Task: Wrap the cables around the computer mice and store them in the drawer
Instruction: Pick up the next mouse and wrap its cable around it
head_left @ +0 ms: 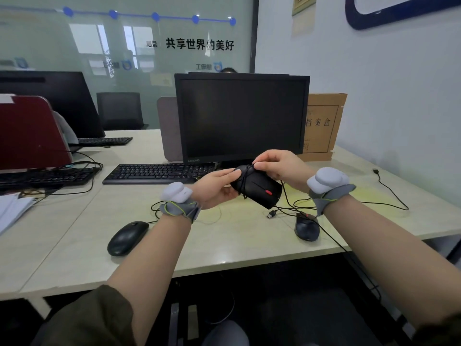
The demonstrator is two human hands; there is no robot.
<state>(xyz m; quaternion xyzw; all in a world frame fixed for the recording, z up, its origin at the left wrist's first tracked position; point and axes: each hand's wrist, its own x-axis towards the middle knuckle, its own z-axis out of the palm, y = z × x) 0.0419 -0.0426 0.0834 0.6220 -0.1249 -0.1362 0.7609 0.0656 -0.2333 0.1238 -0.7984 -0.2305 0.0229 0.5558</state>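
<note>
Both grips clamped: left hand (216, 188) on smooth black mouse (257, 189), right hand (279, 164) on thin cable (245, 174).

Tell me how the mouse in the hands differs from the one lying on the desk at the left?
The held mouse is lifted off the desk, gripped by both hands; the left desk mouse lies flat, untouched. The held mouse has cable loops around its body and a red wheel; the left desk mouse's body is bare. Both are dark and corded.
</note>
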